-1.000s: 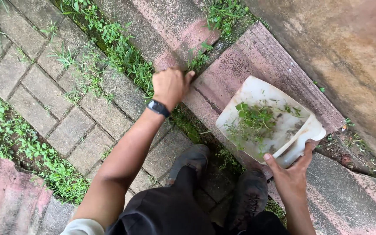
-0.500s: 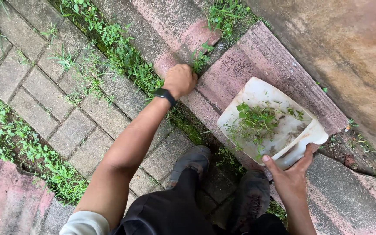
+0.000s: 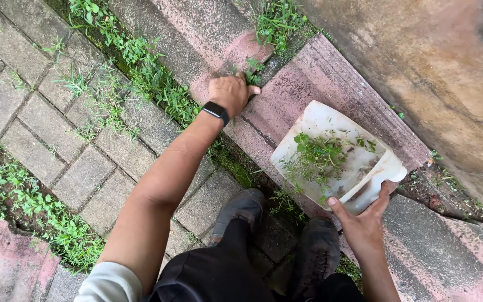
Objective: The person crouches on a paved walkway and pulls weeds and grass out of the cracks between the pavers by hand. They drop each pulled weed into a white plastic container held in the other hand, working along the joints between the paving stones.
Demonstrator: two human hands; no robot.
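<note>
Weeds [image 3: 255,70] sprout from the kerb joint just above the scoop [image 3: 331,154]; left hand [image 3: 230,92] curls shut on them. They look soft, light, tearable: best gripped low. Right hand [image 3: 364,223] clasps the scoop's handle.

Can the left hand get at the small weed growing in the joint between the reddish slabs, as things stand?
Probably yes. The left hand already lies on the slab with its fingertips at the small weed, and nothing stands between them. The right hand holds the white scoop apart.
</note>
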